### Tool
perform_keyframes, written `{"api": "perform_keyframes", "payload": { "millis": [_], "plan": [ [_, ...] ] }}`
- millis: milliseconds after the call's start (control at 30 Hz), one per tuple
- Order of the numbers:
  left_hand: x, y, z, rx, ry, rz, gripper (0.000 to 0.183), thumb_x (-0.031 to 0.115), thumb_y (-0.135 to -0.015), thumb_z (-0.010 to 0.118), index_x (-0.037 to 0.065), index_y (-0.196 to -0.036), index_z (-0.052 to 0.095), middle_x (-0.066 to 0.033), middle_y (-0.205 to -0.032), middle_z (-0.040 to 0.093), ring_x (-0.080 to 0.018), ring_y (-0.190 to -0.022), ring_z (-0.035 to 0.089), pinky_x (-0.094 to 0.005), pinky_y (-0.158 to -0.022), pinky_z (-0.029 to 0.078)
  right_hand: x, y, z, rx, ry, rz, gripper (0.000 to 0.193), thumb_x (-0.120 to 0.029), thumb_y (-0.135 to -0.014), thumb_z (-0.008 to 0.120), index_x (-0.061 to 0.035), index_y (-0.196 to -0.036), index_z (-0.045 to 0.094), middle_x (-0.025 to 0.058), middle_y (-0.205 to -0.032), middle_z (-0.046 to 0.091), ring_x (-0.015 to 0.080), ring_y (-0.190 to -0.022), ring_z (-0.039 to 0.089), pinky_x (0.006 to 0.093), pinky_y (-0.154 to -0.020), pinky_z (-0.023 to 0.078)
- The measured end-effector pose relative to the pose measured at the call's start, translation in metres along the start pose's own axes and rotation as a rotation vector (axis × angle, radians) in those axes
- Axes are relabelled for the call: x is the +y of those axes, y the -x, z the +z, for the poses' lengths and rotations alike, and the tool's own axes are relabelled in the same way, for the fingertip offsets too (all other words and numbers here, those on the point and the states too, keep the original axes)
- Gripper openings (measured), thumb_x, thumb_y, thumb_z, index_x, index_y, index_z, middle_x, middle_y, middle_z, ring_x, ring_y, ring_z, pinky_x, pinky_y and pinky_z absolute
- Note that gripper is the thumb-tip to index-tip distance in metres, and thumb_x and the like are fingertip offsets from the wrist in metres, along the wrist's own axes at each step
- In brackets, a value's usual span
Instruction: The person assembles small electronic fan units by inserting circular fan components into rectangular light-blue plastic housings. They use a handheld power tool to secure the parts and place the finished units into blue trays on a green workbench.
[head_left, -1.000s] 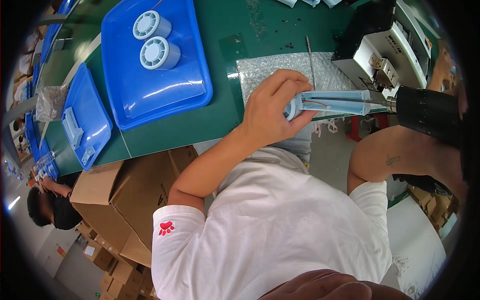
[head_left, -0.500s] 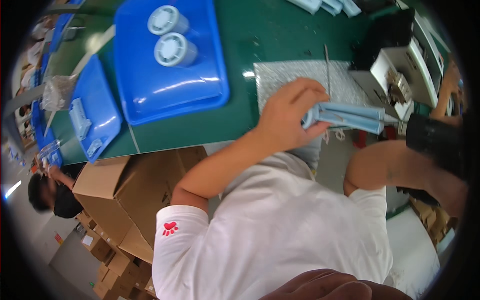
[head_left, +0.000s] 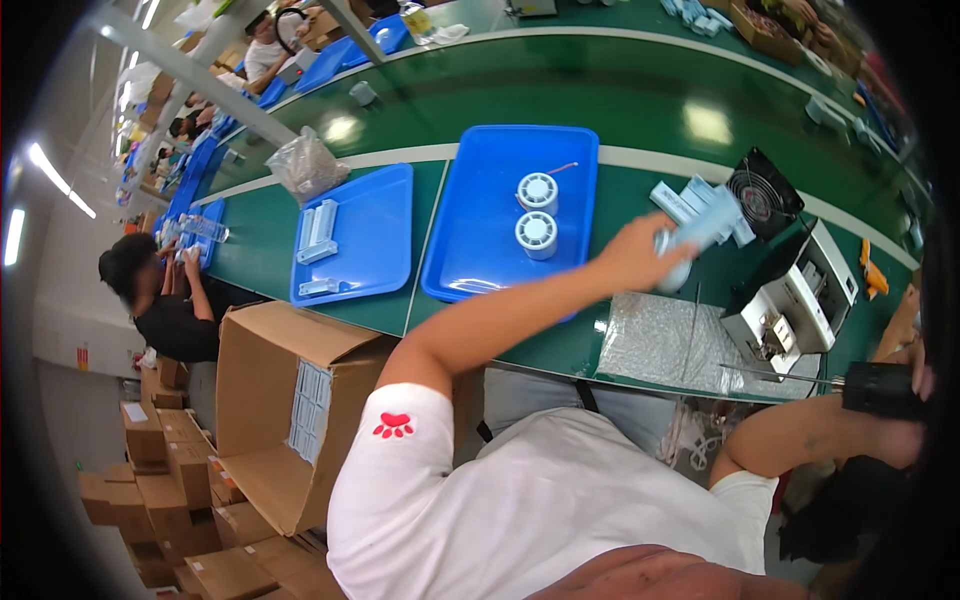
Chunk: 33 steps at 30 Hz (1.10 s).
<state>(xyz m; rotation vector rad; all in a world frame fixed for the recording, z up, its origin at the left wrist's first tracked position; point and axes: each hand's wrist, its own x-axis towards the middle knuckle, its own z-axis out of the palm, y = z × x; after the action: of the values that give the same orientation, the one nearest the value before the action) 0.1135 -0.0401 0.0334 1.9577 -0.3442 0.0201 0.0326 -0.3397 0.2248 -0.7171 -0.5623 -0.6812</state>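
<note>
- Green workbench [head_left: 555, 348], workshop beyond.
- Near edge, right: right hand [head_left: 921, 378] holds black electric screwdriver [head_left: 878, 388]; finger detail lost in dark rim.
- Left hand [head_left: 640, 255]: fingers closed round light-blue plastic housing [head_left: 708, 226], aloft toward far edge. Probably light, stiff, smooth; rounded end suits gripping.
- Versus earlier: housing off driver bit [head_left: 775, 373], now by piled housings [head_left: 676, 203], far edge.
</note>
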Motion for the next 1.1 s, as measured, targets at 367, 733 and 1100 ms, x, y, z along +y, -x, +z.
{"api": "perform_keyframes", "payload": {
  "millis": [367,733,1100],
  "plan": [
    [-0.029,-0.173,-0.055,0.299,0.4,-0.365,0.083,0.045,-0.088,0.075,-0.002,-0.147,0.04,-0.0188,-0.13,0.06,-0.0273,-0.11,0.063,-0.0387,-0.092,0.052,0.064,0.007,-0.023,0.09,0.682,-0.149,0.037,0.002,-0.099,0.061,0.0083,-0.134,0.049,0.0226,-0.126,0.063,0.0262,-0.107,0.067,0.0372,-0.096,0.056],
    [0.0,0.067,-0.114,0.456,-0.808,-0.001,0.055,0.04,-0.075,0.087,0.011,-0.117,0.067,-0.0126,-0.107,0.065,-0.032,-0.099,0.065,-0.0439,-0.088,0.053,0.079,0.044,-0.025,0.244,1.16,-0.88,0.057,0.011,-0.085,0.072,0.0092,-0.134,0.045,0.0232,-0.133,0.052,0.03,-0.113,0.06,0.0363,-0.098,0.054],
    [-0.033,0.096,-0.132,0.415,-0.35,-0.177,0.063,0.026,-0.088,0.079,0.004,-0.139,0.048,-0.0166,-0.122,0.066,-0.0288,-0.108,0.067,-0.0381,-0.084,0.055,0.266,0.115,-0.055,-0.719,1.738,0.138,0.04,-0.01,-0.078,0.077,-0.0054,-0.117,0.069,0.0126,-0.111,0.065,0.0343,-0.105,0.06,0.0436,-0.09,0.051]
  ]
}}
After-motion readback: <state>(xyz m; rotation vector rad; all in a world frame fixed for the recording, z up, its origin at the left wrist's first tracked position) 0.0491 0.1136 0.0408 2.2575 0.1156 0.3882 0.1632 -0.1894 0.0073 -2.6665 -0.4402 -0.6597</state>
